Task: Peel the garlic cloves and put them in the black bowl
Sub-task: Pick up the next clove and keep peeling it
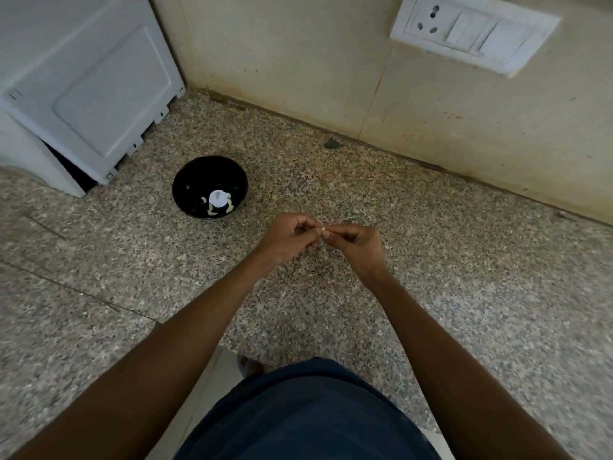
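Nearest to us is our own dark blue clothing [308,416], at the table's near edge. The speckled stone table [431,277] runs back to a cream tiled wall [298,61], where a white switch and socket plate [474,31] is fixed toward the right. A white appliance [79,88] stands at the table's far left corner, its panel tilted.

Just in front of that appliance, left of the table's middle, sits the black bowl [185,184]. Inside it we see several pale peeled cloves [212,211] lying round a bright white glare spot.

Our two bare forearms reach out over the table's middle and meet there. Our left hand [288,239] and right hand [360,245] are together, fingers curled, and between their fingertips they pinch one small garlic clove [324,230]. It is held above the table, right of the bowl and apart from it. We cannot tell how much skin is on it.
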